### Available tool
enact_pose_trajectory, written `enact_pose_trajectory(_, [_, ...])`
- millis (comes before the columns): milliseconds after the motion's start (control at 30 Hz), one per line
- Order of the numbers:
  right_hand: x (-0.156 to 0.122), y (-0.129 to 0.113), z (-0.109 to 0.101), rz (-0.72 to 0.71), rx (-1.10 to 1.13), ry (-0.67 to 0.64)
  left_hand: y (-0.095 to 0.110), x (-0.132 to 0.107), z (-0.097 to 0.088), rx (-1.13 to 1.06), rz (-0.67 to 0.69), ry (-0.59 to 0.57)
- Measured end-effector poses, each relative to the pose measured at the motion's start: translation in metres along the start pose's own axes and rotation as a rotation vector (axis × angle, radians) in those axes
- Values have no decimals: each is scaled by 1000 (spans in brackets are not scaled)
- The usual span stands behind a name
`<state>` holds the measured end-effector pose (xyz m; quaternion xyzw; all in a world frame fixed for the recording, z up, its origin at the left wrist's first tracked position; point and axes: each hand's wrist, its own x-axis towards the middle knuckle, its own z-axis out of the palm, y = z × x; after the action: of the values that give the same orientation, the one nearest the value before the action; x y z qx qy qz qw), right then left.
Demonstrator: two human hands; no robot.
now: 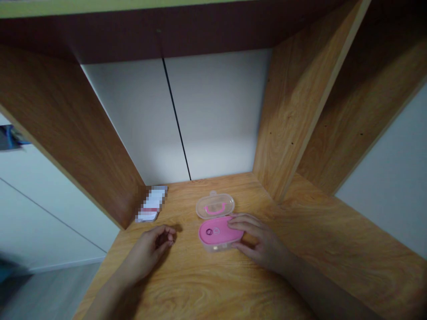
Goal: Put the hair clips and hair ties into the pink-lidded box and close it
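Observation:
A clear plastic oval box [213, 247] sits on the wooden desk with a pink inner tray [224, 225] covering its top. Its clear lid [201, 208], fitted with a pink handle [216, 210], lies folded back behind it. On the pink tray rest a dark hair tie [209, 231] and a pale hair tie [216, 231]. My right hand [258, 238] grips the right end of the box, fingers over the tray and thumb against the side. To the left of the box, my left hand [151, 249] hovers with curled fingers close together; whatever they hold, if anything, is hidden.
A phone [152, 204] with a blurred-out screen lies at the back left of the desk [200, 293]. Wooden side panels [280, 106] stand left and right, a white back panel [216, 115] closes the rear, and a dark shelf [187, 33] hangs overhead.

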<state>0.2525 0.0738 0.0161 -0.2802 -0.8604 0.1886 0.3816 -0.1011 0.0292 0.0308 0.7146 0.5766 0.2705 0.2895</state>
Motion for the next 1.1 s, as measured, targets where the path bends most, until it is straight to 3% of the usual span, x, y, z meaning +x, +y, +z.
enact_pose_trajectory(233, [1, -2, -1, 8, 4, -1, -15, 5, 4, 26, 38, 58])
enact_pose_trajectory(433, [2, -7, -3, 10, 1, 9, -8, 4, 1, 141, 65, 58])
enact_pose_trajectory(800, [4, -10, -5, -3, -7, 13, -6, 1, 6, 56, 64, 39])
enact_pose_trajectory(967, [4, -11, -6, -8, 2, 27, 16, 4, 11, -54, 61, 127])
enact_pose_trajectory(1100, [4, -13, -7, -6, 9, 30, 58, 11, 24, -56, 105, 153])
